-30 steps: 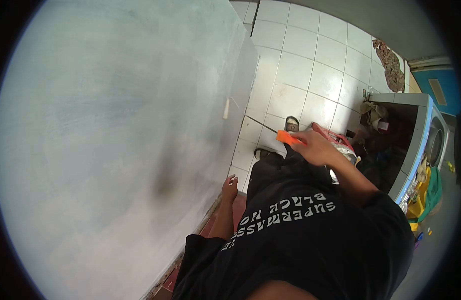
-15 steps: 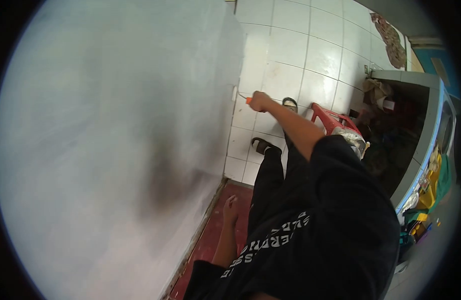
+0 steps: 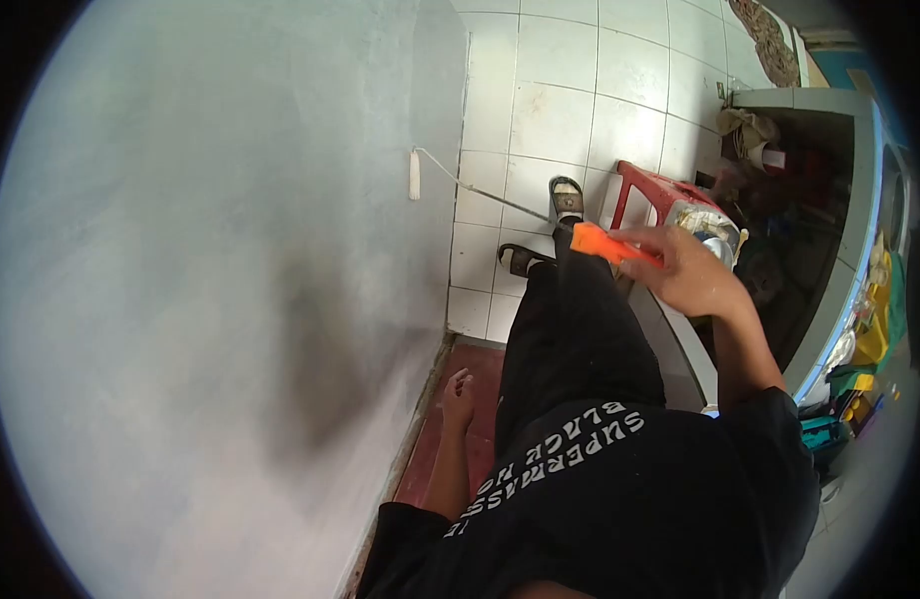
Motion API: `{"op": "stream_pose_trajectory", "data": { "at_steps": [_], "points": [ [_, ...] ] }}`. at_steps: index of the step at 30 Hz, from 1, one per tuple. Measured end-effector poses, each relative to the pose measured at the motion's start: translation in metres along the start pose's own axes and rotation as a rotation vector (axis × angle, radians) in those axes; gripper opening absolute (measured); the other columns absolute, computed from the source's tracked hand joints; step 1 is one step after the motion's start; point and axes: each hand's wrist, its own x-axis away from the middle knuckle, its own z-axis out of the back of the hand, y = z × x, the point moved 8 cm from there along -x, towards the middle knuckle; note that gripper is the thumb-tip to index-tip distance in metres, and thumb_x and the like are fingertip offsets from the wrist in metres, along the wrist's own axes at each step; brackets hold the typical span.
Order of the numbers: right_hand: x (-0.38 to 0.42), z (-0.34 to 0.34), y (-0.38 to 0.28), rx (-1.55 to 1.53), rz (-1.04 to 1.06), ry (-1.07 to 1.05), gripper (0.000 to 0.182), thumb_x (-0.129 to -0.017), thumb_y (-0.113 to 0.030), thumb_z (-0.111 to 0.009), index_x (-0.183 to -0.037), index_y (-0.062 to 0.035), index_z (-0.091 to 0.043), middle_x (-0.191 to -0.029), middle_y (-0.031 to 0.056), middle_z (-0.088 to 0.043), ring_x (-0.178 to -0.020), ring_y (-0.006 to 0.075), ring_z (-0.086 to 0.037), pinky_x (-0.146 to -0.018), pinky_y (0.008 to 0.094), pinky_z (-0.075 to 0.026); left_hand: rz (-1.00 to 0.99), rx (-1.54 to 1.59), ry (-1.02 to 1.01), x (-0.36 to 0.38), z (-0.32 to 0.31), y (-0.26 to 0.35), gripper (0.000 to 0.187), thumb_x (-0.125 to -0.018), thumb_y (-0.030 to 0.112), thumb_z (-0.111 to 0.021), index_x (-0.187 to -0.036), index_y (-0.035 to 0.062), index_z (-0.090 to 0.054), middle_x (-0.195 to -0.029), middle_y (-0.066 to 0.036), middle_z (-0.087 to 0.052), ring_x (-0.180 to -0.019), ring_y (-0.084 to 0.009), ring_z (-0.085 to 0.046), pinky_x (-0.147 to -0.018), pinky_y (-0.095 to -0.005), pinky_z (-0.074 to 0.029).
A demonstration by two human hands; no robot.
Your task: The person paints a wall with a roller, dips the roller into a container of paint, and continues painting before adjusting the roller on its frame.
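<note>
My right hand (image 3: pixel 687 272) is closed around the orange handle of a small paint roller (image 3: pixel 414 176). A long thin metal rod runs from the handle to the white roller sleeve, which shows against the pale grey wall (image 3: pixel 200 200) near its lower edge. Low beside the wall, my left hand (image 3: pixel 459 399) hangs with nothing in it, its fingers loosely bent and apart above the dark red floor strip (image 3: pixel 477 364).
White floor tiles (image 3: pixel 550 115) lie under my sandalled feet. To the right, a red plastic stool (image 3: pixel 644 185) bears a paint-smeared container (image 3: pixel 709 225). Beyond it is a tiled counter (image 3: pixel 859 150) with things stored underneath. A crumpled brown cloth or mat (image 3: pixel 764 40) lies at the top right.
My right hand has drawn back toward my body and to the right, with the roller's rod now in full view. The sleeve has moved left and slightly up onto the wall. My left hand has barely moved.
</note>
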Motion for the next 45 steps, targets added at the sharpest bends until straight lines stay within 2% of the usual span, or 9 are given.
{"op": "stream_pose_trajectory", "data": {
  "at_steps": [11,16,20,23,27,29,32,38,45],
  "points": [
    [-0.338,-0.179,0.117,0.239,-0.128,-0.097,0.030,-0.079,-0.017,-0.056,-0.088,0.0098,-0.066,-0.093,0.0273,-0.068,-0.089,0.0393,-0.067,-0.074,0.0442,-0.054,0.047,-0.013,-0.065,-0.053,-0.042,-0.028,0.034,-0.095,0.024,-0.056,-0.125,0.0080,-0.061,-0.112,-0.013,-0.065,-0.101,-0.0234,-0.061,-0.089,-0.0356,-0.047],
    [-0.266,-0.158,0.097,0.206,-0.045,0.017,0.029,-0.081,-0.018,-0.055,-0.088,0.0082,-0.065,-0.093,0.0264,-0.068,-0.090,0.0403,-0.066,-0.078,0.0435,-0.053,-0.027,-0.027,-0.097,-0.058,-0.047,-0.002,0.034,-0.096,0.023,-0.056,-0.126,0.0080,-0.060,-0.104,-0.007,-0.063,-0.092,-0.0158,-0.058,-0.083,-0.0308,-0.047],
    [-0.070,-0.058,0.031,0.066,0.079,0.119,0.030,-0.090,-0.019,-0.055,-0.107,0.0039,-0.065,-0.099,0.0252,-0.067,-0.090,0.0411,-0.063,-0.081,0.0466,-0.049,-0.068,0.023,-0.065,-0.067,-0.046,0.007,0.033,-0.096,0.022,-0.057,-0.125,0.0074,-0.061,-0.093,0.000,-0.060,-0.080,-0.0089,-0.053,-0.074,-0.0260,-0.046],
    [0.018,-0.004,0.006,-0.177,-0.136,-0.102,0.036,-0.087,-0.015,-0.062,-0.121,-0.0006,-0.062,-0.103,0.0202,-0.068,-0.092,0.0347,-0.064,-0.084,0.0412,-0.048,-0.054,0.080,-0.092,-0.075,-0.051,-0.014,0.034,-0.095,0.024,-0.059,-0.125,0.0077,-0.061,-0.092,0.000,-0.060,-0.080,-0.0082,-0.053,-0.073,-0.0254,-0.045],
    [0.001,-0.007,0.025,-0.020,-0.030,-0.058,0.038,-0.089,-0.021,-0.060,-0.121,-0.0006,-0.062,-0.104,0.0192,-0.067,-0.094,0.0332,-0.063,-0.087,0.0402,-0.048,-0.070,0.024,-0.113,-0.084,-0.054,-0.029,0.034,-0.095,0.025,-0.060,-0.125,0.0077,-0.061,-0.091,0.001,-0.059,-0.079,-0.0076,-0.052,-0.072,-0.0246,-0.045],
    [-0.049,-0.045,0.062,0.126,-0.012,-0.007,0.042,-0.089,-0.027,-0.059,-0.122,-0.0012,-0.061,-0.114,0.0220,-0.063,-0.105,0.0337,-0.060,-0.092,0.0402,-0.046,0.023,0.011,-0.137,-0.082,-0.055,-0.036,0.037,-0.094,0.029,-0.059,-0.125,0.0079,-0.061,-0.107,-0.011,-0.066,-0.097,-0.0207,-0.062,-0.087,-0.0337,-0.048],
    [-0.180,-0.134,0.126,0.099,-0.020,-0.018,0.047,-0.089,-0.031,-0.058,-0.122,0.0020,-0.060,-0.119,0.0240,-0.061,-0.113,0.0352,-0.058,-0.096,0.0424,-0.044,-0.092,-0.022,-0.097,-0.079,-0.054,-0.024,0.037,-0.094,0.029,-0.059,-0.124,0.0084,-0.061,-0.105,-0.011,-0.066,-0.097,-0.0203,-0.061,-0.086,-0.0335,-0.048],
    [-0.324,-0.246,0.141,0.191,-0.154,-0.007,0.031,-0.081,-0.016,-0.053,-0.098,0.0082,-0.063,-0.099,0.0296,-0.066,-0.097,0.0413,-0.065,-0.080,0.0449,-0.053,-0.023,-0.037,-0.142,-0.074,-0.057,-0.004,0.037,-0.095,0.028,-0.059,-0.128,0.0094,-0.059,-0.111,-0.008,-0.064,-0.103,-0.0174,-0.059,-0.090,-0.0316,-0.045],
    [-0.089,-0.114,0.059,0.060,0.028,0.040,0.036,-0.093,-0.025,-0.052,-0.113,0.0037,-0.062,-0.104,0.0263,-0.065,-0.104,0.0406,-0.060,-0.089,0.0435,-0.047,-0.093,-0.047,-0.115,-0.077,-0.042,-0.010,0.040,-0.092,0.029,-0.063,-0.125,0.0069,-0.061,-0.105,-0.011,-0.066,-0.096,-0.0200,-0.062,-0.085,-0.0338,-0.049]
  ]
}}
